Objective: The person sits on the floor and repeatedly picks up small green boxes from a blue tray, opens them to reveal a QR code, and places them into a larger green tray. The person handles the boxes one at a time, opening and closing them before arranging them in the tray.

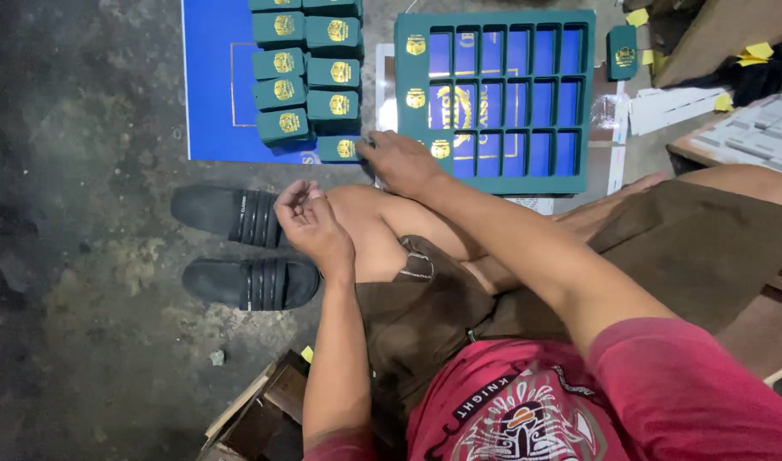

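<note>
Two hands (399, 162), ten stacked green boxes (309, 77), one compartment tray (493, 98), two sandals (241, 248)

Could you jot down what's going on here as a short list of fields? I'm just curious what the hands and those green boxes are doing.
left hand: loosely curled above the knee, holding nothing that shows
right hand: reaching to a small green box at the tray's near left corner
green tray: grid of compartments, three at left filled
box stack: rows on a blue sheet
floor: two black sandals

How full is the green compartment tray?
Mostly empty: the green tray holds boxes in only its leftmost column; blue shows through the others.
</note>
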